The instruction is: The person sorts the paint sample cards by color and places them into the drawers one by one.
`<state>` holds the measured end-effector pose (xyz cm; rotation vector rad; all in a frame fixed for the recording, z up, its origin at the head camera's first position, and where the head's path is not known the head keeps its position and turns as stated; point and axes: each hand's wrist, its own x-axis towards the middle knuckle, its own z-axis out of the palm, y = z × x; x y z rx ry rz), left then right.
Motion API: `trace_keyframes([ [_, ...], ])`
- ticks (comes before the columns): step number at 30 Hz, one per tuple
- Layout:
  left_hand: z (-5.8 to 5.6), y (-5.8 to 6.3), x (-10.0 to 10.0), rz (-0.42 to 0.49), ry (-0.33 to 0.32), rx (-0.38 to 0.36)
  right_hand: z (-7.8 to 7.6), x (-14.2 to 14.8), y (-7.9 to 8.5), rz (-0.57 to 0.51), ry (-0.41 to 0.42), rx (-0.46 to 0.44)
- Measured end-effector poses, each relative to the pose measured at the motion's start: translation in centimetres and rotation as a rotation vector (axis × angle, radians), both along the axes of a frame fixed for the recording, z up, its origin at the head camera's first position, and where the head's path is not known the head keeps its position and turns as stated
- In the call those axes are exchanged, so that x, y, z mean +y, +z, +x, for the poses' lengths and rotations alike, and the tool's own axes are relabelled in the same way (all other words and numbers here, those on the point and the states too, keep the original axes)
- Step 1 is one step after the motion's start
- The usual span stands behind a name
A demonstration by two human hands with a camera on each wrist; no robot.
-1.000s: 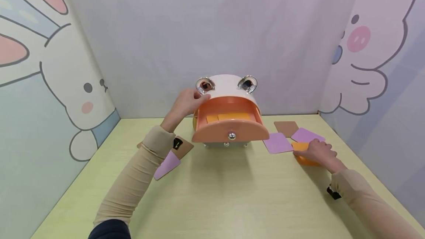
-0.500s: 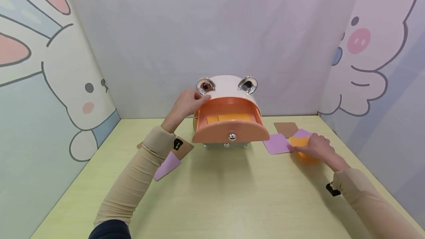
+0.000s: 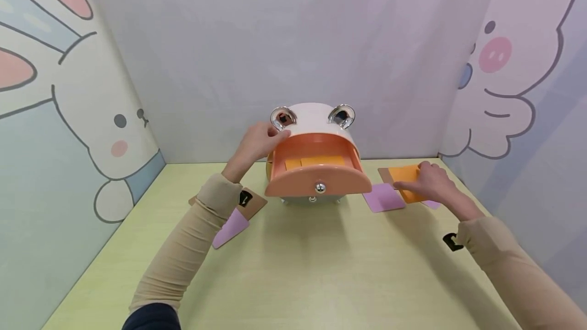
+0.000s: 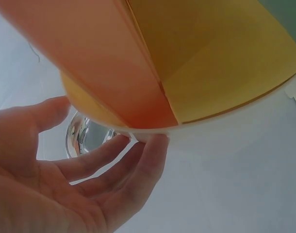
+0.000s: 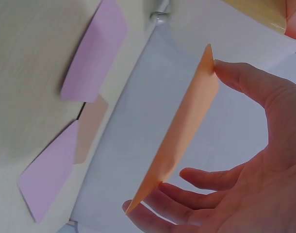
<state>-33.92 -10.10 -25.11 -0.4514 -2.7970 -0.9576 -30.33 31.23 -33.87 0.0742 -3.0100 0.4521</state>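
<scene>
A frog-like storage box (image 3: 313, 118) with a white top and silver-ringed eyes stands at the table's back middle. Its orange drawer (image 3: 293, 182) is pulled out, and orange cards (image 3: 323, 160) lie inside. My left hand (image 3: 258, 141) steadies the box by its upper left edge; in the left wrist view its fingers (image 4: 155, 153) curl against the white rim, thumb near the silver eye. Lifted off the table, an orange card (image 5: 182, 124) is held by its edges between the thumb and fingers of my right hand (image 3: 431, 183).
Beneath the raised card, purple cards (image 3: 384, 198) and a brown card (image 5: 92, 128) lie on the table right of the box. Another purple card (image 3: 231, 229) and a brown card (image 3: 254, 206) lie at left, partly under my forearm. Cartoon-printed walls enclose the table.
My right hand has picked the orange card up from the table and moved it up and away, over the purple and brown cards. The left hand and box stay put.
</scene>
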Motion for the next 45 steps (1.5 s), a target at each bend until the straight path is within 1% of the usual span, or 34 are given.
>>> trace_keyframes([
  [10,-0.1,-0.1,-0.1,-0.006,0.007,-0.001,-0.2,-2.7,4.1,-0.064,0.046,-0.035],
  [16,-0.2,-0.1,0.0,-0.003,0.010,0.003,-0.3,-4.8,6.4,-0.091,0.091,-0.019],
  [21,-0.2,-0.1,0.0,-0.001,0.008,0.003,0.0,-6.5,8.3,-0.121,0.126,0.007],
  [26,-0.2,-0.1,-0.1,-0.004,0.009,-0.006,0.4,-8.1,10.2,-0.181,0.178,-0.007],
  [31,-0.1,0.2,-0.2,-0.012,0.009,-0.009,0.8,-9.8,11.9,-0.204,0.235,-0.006],
  [36,0.0,0.1,-0.3,-0.007,0.013,-0.011,1.1,-11.4,12.8,-0.218,0.322,-0.004],
  [40,0.0,-0.1,-0.4,-0.005,0.011,-0.009,1.1,-12.5,12.9,-0.221,0.395,0.014],
  [45,-0.2,-0.1,-0.3,-0.030,0.029,-0.016,0.9,-13.6,13.0,-0.218,0.453,0.025],
])
